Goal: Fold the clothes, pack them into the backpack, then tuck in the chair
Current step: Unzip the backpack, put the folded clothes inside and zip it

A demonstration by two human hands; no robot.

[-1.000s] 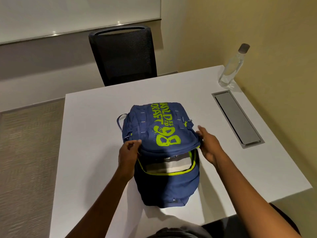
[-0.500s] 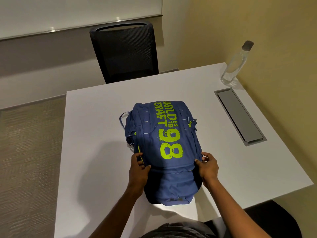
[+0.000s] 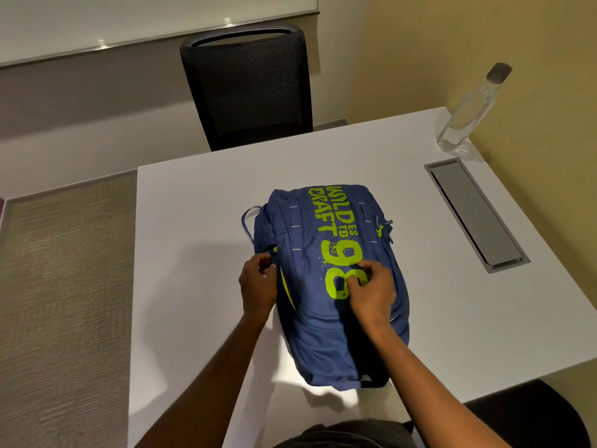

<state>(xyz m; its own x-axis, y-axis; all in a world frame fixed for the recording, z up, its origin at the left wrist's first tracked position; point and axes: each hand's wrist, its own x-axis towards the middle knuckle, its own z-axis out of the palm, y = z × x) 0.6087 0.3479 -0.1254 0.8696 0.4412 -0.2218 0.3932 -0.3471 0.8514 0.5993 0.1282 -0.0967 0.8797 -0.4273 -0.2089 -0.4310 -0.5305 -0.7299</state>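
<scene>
**Blue fabric backpack (image 3: 303, 286) lying flat at frame centre**

It rests on the white surface (image 3: 193, 221), with lime-green print reading "WILD CRAFT", "ESTD" and "98". The left hand (image 3: 257, 286) pinches its left edge. The right hand (image 3: 374, 291) pinches the printed front.

White table (image 3: 200, 221) bearing backpack (image 3: 310, 318), bottle (image 3: 468, 108)

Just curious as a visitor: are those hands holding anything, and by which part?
Both hold the blue backpack. The left hand pinches its left edge by the zip; the right hand pinches the front fabric at the green number.
</scene>
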